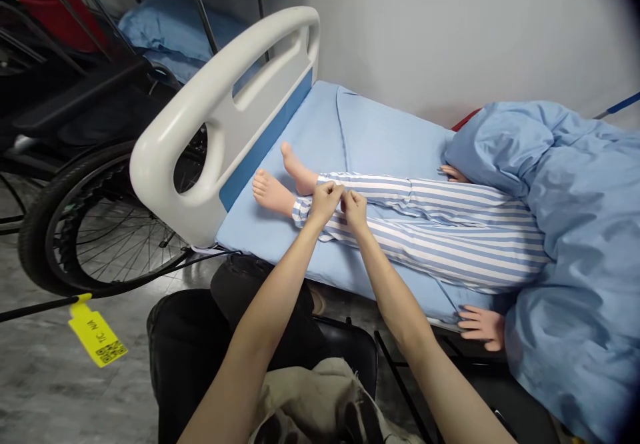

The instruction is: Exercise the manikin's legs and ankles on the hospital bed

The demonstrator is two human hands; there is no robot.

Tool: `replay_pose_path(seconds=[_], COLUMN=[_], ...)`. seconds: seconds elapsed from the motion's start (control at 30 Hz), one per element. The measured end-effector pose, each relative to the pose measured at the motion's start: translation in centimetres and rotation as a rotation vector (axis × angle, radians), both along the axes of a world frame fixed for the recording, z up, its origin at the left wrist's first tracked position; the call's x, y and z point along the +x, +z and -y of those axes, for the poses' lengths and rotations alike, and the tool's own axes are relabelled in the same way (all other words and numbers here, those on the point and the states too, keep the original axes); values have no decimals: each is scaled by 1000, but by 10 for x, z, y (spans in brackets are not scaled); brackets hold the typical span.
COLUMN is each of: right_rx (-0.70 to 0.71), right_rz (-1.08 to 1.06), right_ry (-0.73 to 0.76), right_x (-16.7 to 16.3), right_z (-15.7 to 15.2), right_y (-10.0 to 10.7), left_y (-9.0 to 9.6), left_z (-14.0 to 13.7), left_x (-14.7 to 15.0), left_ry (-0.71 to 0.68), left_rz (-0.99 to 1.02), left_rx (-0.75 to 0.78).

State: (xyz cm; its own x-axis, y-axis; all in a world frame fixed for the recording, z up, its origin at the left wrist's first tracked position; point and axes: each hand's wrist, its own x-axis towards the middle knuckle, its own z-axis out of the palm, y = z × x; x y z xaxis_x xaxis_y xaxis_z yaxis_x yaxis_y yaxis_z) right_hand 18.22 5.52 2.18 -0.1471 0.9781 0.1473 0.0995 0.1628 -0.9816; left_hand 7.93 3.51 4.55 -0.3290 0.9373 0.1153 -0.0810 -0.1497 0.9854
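Note:
My left hand (326, 203) and my right hand (355, 211) are close together over the lower legs of a manikin lying on a bed. Both have their fingers closed in a pinch, fingertips nearly meeting; what is between them is too small or hidden to make out. Beneath them are blue-and-white striped trousers (450, 231), covering the legs down to the ankles. The manikin's bare feet, the nearer foot (274, 194) and the farther foot (299, 171), point toward the footboard, left of my hands.
A white footboard (200, 104) closes the bed's left end, with a wheelchair wheel (100, 231) beyond it. A bunched blue quilt (575, 231) covers the manikin's upper part. One manikin hand (483, 326) hangs at the near mattress edge. A yellow tag (97, 334) is at lower left.

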Motion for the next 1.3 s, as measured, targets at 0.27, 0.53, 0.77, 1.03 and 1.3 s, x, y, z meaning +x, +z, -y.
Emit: replay_pose_path(seconds=[0.27, 0.53, 0.77, 1.03, 1.3], right_rx=[278, 174, 105, 146, 114], right_rz=[223, 234, 177, 272, 356], right_ry=[-61, -160, -169, -271, -226], right_x=[69, 112, 124, 177, 164], right_z=[-11, -10, -16, -12, -11], right_y=[40, 4, 9, 9, -4], left_y=[-21, -11, -32, -38, -9], left_z=[11, -8, -29, -23, -35], left_x=[-12, 19, 43, 32, 101], left_ry=[-103, -43, 72, 61, -40], left_rz=[-397, -77, 110, -53, 56], left_rx=[-92, -24, -93, -80, -75])
